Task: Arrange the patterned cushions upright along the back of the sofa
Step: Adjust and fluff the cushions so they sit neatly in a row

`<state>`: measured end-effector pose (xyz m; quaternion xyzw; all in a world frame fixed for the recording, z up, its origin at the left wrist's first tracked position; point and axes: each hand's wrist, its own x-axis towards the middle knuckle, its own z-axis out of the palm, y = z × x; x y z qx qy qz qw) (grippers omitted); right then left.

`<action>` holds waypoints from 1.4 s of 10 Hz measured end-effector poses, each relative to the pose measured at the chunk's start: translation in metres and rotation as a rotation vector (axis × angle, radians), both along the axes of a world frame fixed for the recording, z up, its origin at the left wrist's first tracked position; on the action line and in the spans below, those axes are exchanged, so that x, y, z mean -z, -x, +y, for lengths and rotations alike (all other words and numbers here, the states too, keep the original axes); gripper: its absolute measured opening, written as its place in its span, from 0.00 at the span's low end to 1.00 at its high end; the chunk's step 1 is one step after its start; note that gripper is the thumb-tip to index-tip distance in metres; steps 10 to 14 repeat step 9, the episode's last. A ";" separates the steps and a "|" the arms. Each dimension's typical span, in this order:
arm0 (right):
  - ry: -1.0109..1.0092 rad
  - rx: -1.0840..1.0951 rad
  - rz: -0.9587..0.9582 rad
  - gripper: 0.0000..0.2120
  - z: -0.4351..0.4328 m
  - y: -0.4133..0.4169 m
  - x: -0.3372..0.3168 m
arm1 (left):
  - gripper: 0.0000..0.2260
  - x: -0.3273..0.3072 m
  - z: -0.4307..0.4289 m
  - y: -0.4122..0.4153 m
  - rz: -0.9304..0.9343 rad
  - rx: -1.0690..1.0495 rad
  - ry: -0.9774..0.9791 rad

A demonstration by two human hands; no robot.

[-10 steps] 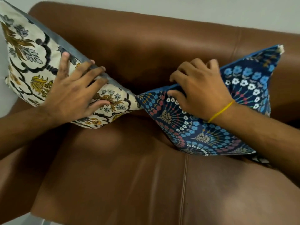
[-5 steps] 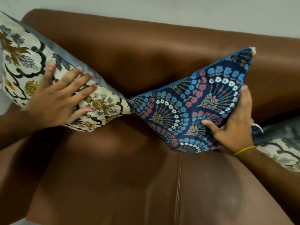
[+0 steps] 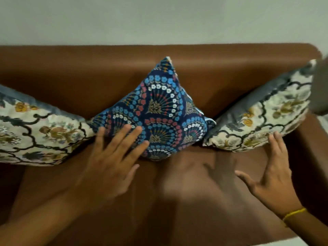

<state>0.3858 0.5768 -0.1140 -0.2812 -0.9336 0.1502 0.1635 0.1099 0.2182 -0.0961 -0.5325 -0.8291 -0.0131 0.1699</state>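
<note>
Three patterned cushions lean against the back of the brown leather sofa. A cream floral cushion stands at the left, a blue fan-patterned cushion stands on one corner in the middle, and a second cream floral cushion leans at the right. My left hand is spread flat, its fingertips on the lower left face of the blue cushion. My right hand is spread too, with fingertips touching the lower edge of the right cushion. Neither hand grips anything.
A pale wall rises behind the sofa. The sofa's right armrest sits just beyond the right cushion. The brown seat spreads out in front of the cushions, shadowed by my arms.
The view swung right. My left hand left the left cream cushion and reached the blue one. My right hand let go of the blue cushion and moved to the right cream cushion, now propped up.
</note>
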 end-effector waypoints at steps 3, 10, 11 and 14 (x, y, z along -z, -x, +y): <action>0.013 0.273 0.105 0.71 0.152 0.094 0.043 | 0.50 0.044 0.167 0.022 0.068 0.030 0.203; 0.052 0.367 -0.022 0.68 0.115 0.084 0.012 | 0.47 0.011 0.148 0.015 0.099 -0.037 0.262; 0.052 0.367 -0.022 0.68 0.115 0.084 0.012 | 0.47 0.011 0.148 0.015 0.099 -0.037 0.262; 0.052 0.367 -0.022 0.68 0.115 0.084 0.012 | 0.47 0.011 0.148 0.015 0.099 -0.037 0.262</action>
